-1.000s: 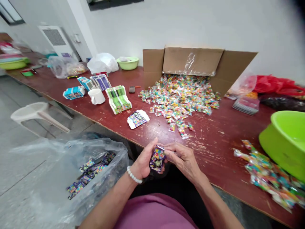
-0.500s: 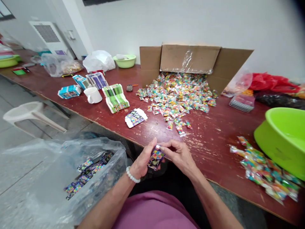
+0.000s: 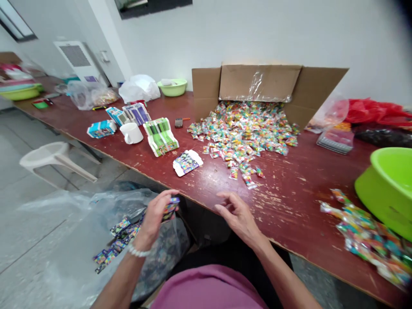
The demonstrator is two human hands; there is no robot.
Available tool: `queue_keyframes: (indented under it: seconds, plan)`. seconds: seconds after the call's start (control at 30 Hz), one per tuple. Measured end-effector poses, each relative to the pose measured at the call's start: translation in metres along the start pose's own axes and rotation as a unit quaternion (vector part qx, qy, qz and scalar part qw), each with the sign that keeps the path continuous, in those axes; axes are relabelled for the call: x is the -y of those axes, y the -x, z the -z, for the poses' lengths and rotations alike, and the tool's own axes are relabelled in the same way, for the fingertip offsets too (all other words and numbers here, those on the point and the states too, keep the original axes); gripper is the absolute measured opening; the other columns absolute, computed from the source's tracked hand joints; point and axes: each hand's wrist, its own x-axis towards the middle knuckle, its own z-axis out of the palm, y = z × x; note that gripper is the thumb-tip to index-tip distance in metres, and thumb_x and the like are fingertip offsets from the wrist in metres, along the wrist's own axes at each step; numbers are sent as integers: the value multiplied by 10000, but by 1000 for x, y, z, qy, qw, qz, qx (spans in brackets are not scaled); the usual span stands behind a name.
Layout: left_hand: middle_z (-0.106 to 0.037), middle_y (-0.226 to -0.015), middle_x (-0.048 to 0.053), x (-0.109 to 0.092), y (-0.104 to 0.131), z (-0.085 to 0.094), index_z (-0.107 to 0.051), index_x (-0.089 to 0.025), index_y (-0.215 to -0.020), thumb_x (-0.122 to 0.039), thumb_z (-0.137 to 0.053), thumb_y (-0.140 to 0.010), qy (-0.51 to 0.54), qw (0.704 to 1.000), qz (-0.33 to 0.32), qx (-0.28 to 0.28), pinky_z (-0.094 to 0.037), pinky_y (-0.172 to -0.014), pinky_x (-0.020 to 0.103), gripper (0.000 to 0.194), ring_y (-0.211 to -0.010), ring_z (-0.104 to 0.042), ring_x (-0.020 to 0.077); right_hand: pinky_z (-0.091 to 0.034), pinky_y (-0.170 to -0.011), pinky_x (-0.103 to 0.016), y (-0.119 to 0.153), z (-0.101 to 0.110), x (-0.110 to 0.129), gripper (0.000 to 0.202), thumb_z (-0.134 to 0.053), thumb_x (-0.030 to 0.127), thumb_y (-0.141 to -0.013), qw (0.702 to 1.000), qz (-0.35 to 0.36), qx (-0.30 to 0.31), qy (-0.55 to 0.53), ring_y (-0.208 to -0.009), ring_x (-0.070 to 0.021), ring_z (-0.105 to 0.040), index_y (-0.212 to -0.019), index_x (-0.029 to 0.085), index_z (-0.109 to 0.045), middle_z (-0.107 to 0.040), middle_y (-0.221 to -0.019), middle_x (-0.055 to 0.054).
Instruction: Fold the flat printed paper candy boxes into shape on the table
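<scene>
My left hand (image 3: 155, 221) is closed around a small purple printed candy box (image 3: 170, 208), held over the near edge of a large clear plastic bag (image 3: 77, 206). Inside that bag lie several similar dark printed boxes (image 3: 120, 240). My right hand (image 3: 236, 214) is apart from the box, above the table's front edge, with its fingers loosely spread and nothing in them. Just beyond the hands a flat, unfolded printed carton (image 3: 187, 163) rests on the table. A heap of wrapped candies (image 3: 246, 131) spills toward me from a cardboard box (image 3: 257, 81) lying on its side.
On the red table (image 3: 283, 193) stand a white mug (image 3: 131, 133), green carton blanks (image 3: 161, 136), blue cartons (image 3: 101, 128) and a green basin (image 3: 386, 189) beside longer candy packets (image 3: 363, 236). A white plastic stool (image 3: 48, 156) is on the floor at left.
My left hand has carried the small box left, toward the plastic bag. My right hand has let go of the box and its fingers have opened. The view has shifted slightly.
</scene>
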Motion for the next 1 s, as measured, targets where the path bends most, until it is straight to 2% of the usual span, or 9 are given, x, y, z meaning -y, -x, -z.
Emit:
queue_keyframes:
  seconds: [0.1, 0.2, 0.27, 0.33, 0.43, 0.5, 0.67, 0.83, 1.0]
  plan:
    - [-701, -1183, 84, 15, -1, 67, -698, -225, -1111, -617, -485, -845, -279, 959, 28, -42, -464, -956, 432, 519, -1125, -614, 324, -493, -664, -306, -5, 13, -27, 261, -582, 372, -872, 996, -28, -55, 57, -663, -174, -602, -1033, 191, -677, -664, -821, -34]
    - [-690, -1213, 100, 21, -10, 86, -625, -215, -1260, -637, -458, -862, -412, 907, 18, -81, -442, -980, 471, 604, -1107, -624, 334, -500, -720, -341, -7, 19, -52, 295, -558, 410, -873, 991, -50, -95, 84, -736, -213, -643, -1014, 186, -687, -700, -864, -54]
    - [-663, -1255, 102, 16, -28, 67, -591, -194, -1298, -564, -463, -899, -467, 874, -82, -108, -443, -988, 414, 559, -1122, -612, 293, -501, -779, -358, -7, 18, -63, 287, -546, 411, -877, 989, -47, -103, 93, -835, -239, -670, -991, 190, -691, -721, -937, -70]
    - [-638, -1276, 108, 6, -56, 34, -557, -182, -1331, -484, -430, -949, -535, 817, -175, -125, -426, -1003, 359, 504, -1142, -582, 253, -499, -803, -362, -5, 16, -67, 276, -533, 407, -887, 989, -36, -102, 99, -881, -249, -677, -965, 196, -693, -727, -952, -74]
    - [-536, -1366, 166, -6, -107, -13, -434, -162, -1442, -523, -460, -933, -564, 791, -189, -143, -422, -962, 417, 624, -1180, -505, 319, -499, -807, -360, -2, 14, -69, 269, -520, 401, -902, 989, -21, -103, 100, -887, -248, -680, -957, 200, -691, -727, -949, -74]
    - [-556, -1276, 195, -8, -135, -30, -466, -157, -1419, -594, -486, -898, -581, 781, -182, -138, -439, -881, 446, 680, -1114, -510, 352, -500, -811, -357, -2, 14, -69, 259, -522, 393, -905, 989, -12, -109, 101, -890, -247, -682, -952, 200, -690, -727, -947, -74]
    - [-549, -1154, 159, -2, -161, -34, -609, -212, -1254, -632, -548, -851, -616, 757, -188, -109, -422, -819, 427, 586, -1030, -506, 332, -503, -787, -337, -2, 14, -69, 237, -517, 361, -916, 988, 6, -112, 109, -855, -234, -685, -940, 197, -686, -721, -910, -67]
    - [-522, -1143, 162, -1, -150, -37, -559, -199, -1313, -562, -585, -860, -626, 743, -201, -125, -406, -857, 448, 581, -1059, -481, 341, -504, -773, -331, -3, 13, -70, 226, -514, 348, -920, 988, 10, -105, 110, -839, -228, -684, -938, 199, -684, -718, -901, -62]
    - [-525, -1124, 142, 0, -140, -41, -568, -219, -1310, -494, -580, -888, -603, 758, -207, -141, -439, -811, 384, 504, -1019, -534, 310, -503, -766, -334, -3, 13, -70, 233, -515, 354, -914, 989, 7, -106, 105, -833, -230, -682, -929, 201, -690, -718, -894, -60]
